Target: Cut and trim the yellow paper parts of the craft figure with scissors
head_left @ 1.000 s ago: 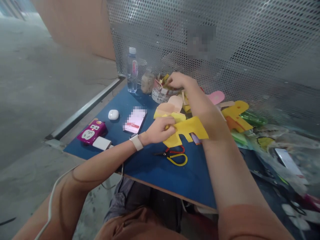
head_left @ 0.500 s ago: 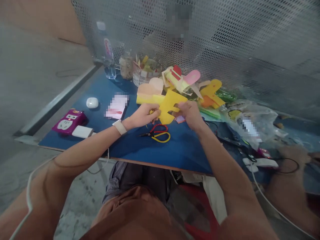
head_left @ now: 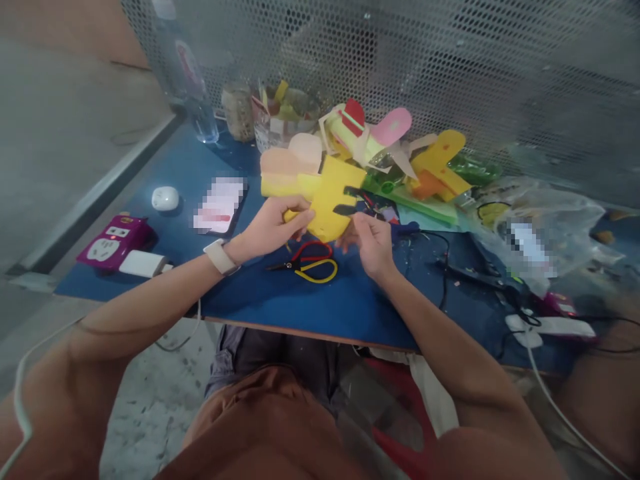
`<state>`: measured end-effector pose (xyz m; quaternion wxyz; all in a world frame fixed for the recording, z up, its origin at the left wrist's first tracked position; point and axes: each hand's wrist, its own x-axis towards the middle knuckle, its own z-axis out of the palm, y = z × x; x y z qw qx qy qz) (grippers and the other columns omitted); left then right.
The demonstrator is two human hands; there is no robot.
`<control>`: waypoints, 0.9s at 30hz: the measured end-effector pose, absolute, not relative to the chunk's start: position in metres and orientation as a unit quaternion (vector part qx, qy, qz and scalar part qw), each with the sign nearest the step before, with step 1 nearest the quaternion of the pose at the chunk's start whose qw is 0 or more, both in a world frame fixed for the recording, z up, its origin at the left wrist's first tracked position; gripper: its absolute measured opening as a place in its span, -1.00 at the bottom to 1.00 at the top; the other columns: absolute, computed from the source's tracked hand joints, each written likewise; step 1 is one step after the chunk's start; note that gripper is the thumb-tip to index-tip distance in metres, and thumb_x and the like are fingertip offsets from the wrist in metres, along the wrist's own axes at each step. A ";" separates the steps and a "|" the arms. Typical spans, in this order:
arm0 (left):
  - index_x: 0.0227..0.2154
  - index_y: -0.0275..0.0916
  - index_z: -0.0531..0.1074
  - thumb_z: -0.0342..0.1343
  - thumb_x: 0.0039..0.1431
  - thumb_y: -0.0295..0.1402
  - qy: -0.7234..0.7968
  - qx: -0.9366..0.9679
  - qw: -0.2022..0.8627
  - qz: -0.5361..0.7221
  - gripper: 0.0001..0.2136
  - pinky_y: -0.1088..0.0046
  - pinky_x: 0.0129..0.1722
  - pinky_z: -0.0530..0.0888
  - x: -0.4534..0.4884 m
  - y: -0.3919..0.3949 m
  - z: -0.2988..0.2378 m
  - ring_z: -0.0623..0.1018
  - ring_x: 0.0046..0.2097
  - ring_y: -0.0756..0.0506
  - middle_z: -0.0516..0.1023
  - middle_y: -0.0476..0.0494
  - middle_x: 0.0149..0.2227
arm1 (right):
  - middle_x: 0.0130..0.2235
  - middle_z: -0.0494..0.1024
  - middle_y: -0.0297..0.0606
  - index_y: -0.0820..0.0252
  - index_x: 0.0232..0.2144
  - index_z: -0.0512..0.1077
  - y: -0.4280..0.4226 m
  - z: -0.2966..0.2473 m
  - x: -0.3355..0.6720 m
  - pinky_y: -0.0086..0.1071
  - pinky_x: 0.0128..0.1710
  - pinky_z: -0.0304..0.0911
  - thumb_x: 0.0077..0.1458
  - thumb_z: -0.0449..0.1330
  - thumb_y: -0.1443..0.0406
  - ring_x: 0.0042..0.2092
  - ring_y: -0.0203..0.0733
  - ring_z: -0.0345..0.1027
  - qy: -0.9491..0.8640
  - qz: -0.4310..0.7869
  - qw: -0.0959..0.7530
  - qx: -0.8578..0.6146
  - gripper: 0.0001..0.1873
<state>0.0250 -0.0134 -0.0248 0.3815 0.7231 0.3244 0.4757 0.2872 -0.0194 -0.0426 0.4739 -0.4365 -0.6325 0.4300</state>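
A yellow foam-like sheet (head_left: 330, 200) with a rounded lower end and two cut slots in its right side is held up over the table. My left hand (head_left: 283, 223) is closed on its lower left edge, thumb on top. At the lower right edge, my right hand (head_left: 374, 245) has its thumb and fingers closed on the sheet; the fingertips are partly hidden. Just below the sheet lie scissors (head_left: 305, 265) with one red and one yellow handle loop, blades pointing left. Behind my left hand are peach and yellow cut pieces (head_left: 287, 167).
On the left of the blue table (head_left: 250, 293) are a phone (head_left: 220, 207), a white case (head_left: 165, 198), a purple power socket (head_left: 116, 241) and a water bottle (head_left: 197, 100). Coloured scraps (head_left: 393, 127) lie behind; a plastic bag (head_left: 550, 220) and cables are at right. Mesh rises behind.
My right hand has moved from the sheet's slotted right side down to its lower edge, uncovering the slots. My left hand keeps its hold. The camera view has shifted somewhat.
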 end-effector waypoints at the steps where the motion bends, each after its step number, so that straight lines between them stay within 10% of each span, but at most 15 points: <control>1: -0.32 -0.14 0.49 0.30 0.62 0.01 0.326 0.702 0.388 0.500 -0.58 0.41 -0.40 0.52 0.026 -0.014 -0.025 0.57 -0.46 -0.02 0.60 -0.04 -0.47 | -0.33 0.71 -0.20 -0.10 -0.33 0.70 -0.021 -0.041 0.290 0.04 -0.39 0.59 0.43 0.31 -0.32 -0.38 0.09 0.60 -0.668 0.403 0.448 -0.437 -0.44; 8: -0.20 -0.12 0.41 0.28 0.62 0.19 0.335 0.626 0.398 0.580 -0.52 0.50 -0.49 0.51 0.027 -0.014 -0.030 0.53 -0.52 0.02 0.55 0.05 -0.46 | 0.03 0.80 0.02 0.02 0.08 0.79 -0.036 -0.041 0.295 0.21 0.18 0.62 0.46 0.49 -0.01 0.10 0.29 0.63 -0.923 0.175 0.173 -0.296 -0.66; 16: 0.24 -0.09 0.47 0.30 0.65 0.06 0.315 0.619 0.409 0.592 -0.60 0.48 -0.51 0.54 0.026 -0.017 -0.033 0.55 -0.55 0.00 0.61 0.09 -0.44 | 0.03 0.77 0.11 0.36 0.16 0.68 -0.034 -0.053 0.296 0.05 0.15 0.58 0.67 0.28 0.21 0.10 0.24 0.59 -0.966 -0.003 0.068 -0.251 -0.69; 27: 0.11 -0.10 0.47 0.27 0.71 -0.01 0.315 0.584 0.368 0.652 -0.72 0.60 -0.58 0.43 0.025 -0.023 -0.026 0.48 -0.61 0.08 0.58 0.16 -0.45 | -0.30 0.59 -0.33 0.11 0.05 0.58 -0.075 -0.043 0.280 -0.25 -0.22 0.52 0.49 0.35 -0.33 -0.33 -0.18 0.49 -0.736 0.516 0.336 -0.282 -0.35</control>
